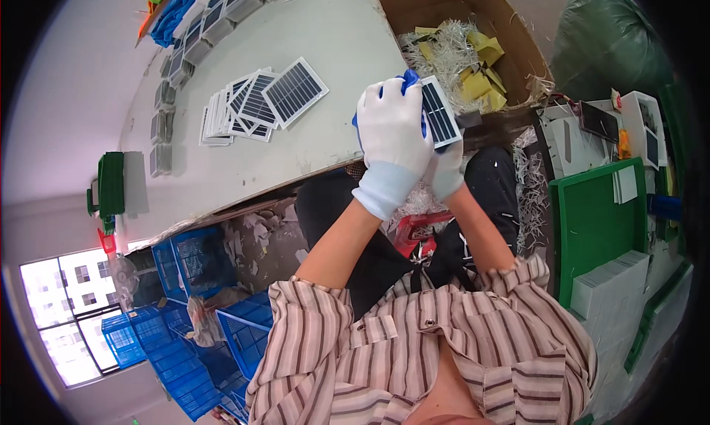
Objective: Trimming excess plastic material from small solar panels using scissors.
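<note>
Both my hands wear white knit gloves with blue palms and fingertips. My left hand [393,125] is closed, its fingers curled at the left edge of a small solar panel [441,113] with dark cells and a white border. Under the panel's lower end, my right hand [448,170] supports it; most of its fingers are hidden behind the panel. A small dark grey piece [468,119] shows at the panel's right edge; I cannot make out what it is. To the left, a fanned pile of similar solar panels [296,92] lies on the white table [296,159].
Stacked panels [197,46] line the table's far left edge. A cardboard box [521,29] holds shredded strips [450,54] and yellow paper. At right stand a green tray [597,225], white stacks [610,283] and a green bag [608,36]. Blue crates [174,362] sit lower left.
</note>
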`<state>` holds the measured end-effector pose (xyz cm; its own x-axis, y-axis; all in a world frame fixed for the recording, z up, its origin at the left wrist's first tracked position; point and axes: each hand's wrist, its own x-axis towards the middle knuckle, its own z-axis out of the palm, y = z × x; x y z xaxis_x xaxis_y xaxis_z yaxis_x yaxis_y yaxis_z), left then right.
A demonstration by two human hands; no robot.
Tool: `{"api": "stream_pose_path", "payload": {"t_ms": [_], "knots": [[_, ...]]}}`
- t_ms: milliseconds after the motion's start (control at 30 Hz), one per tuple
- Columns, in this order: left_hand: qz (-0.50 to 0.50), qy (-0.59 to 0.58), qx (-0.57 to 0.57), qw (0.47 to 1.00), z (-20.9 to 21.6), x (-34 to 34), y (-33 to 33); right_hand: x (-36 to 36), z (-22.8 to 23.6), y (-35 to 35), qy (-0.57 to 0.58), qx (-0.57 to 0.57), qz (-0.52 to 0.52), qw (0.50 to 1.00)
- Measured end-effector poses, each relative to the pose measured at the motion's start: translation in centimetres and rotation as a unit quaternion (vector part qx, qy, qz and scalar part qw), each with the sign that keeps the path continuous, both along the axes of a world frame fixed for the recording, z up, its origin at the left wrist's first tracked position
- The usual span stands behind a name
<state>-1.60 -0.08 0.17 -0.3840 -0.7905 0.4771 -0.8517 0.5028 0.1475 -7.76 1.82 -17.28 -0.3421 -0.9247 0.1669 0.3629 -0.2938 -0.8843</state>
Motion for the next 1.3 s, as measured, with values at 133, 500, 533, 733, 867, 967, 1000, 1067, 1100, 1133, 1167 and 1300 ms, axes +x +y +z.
{"api": "stream_pose_path", "payload": {"t_ms": [133,500,533,733,867,967,1000,1067,1100,1133,1167,1300], "knots": [[-0.041,0.006,0.007,0.999,0.4,0.0,-0.1,-0.4,1.4,-5.7,-0.350,-0.028,0.183,0.918],[-0.007,0.005,-0.011,1.000,0.9,1.6,0.5,-5.2,4.8,1.2,0.080,0.054,0.169,0.981],[-0.011,0.007,-0.009,1.000,0.6,1.5,0.4,-5.5,5.0,0.9,0.080,0.057,0.165,0.981],[-0.072,-0.010,-0.014,0.997,0.2,1.7,-0.4,-4.9,2.6,4.6,0.147,0.048,0.236,0.959],[-0.033,-0.007,-0.025,0.999,0.3,1.1,0.0,-3.7,5.7,7.4,0.225,0.023,0.277,0.934],[0.014,-0.007,-0.014,1.000,0.6,0.5,0.0,-2.7,5.3,5.9,0.062,0.121,0.067,0.988],[0.028,-0.024,0.001,0.999,0.6,0.4,0.0,-2.1,4.6,5.2,0.060,0.120,0.066,0.989],[0.024,-0.040,-0.004,0.999,0.6,0.3,-0.1,-0.8,2.0,3.1,0.201,0.070,-0.089,0.973],[0.019,-0.055,-0.005,0.998,0.6,0.1,-0.1,-1.0,1.1,2.2,0.226,0.073,-0.061,0.970],[0.020,-0.058,-0.007,0.998,0.5,0.2,-0.1,-0.7,0.2,0.3,0.222,0.072,-0.060,0.970],[0.004,-0.044,-0.009,0.999,0.5,-0.1,-0.2,-0.7,-0.5,-1.9,0.156,0.032,-0.013,0.987],[-0.045,-0.006,-0.015,0.999,0.1,0.7,-0.4,-1.2,0.8,-5.6,-0.149,0.040,0.179,0.972]]}}
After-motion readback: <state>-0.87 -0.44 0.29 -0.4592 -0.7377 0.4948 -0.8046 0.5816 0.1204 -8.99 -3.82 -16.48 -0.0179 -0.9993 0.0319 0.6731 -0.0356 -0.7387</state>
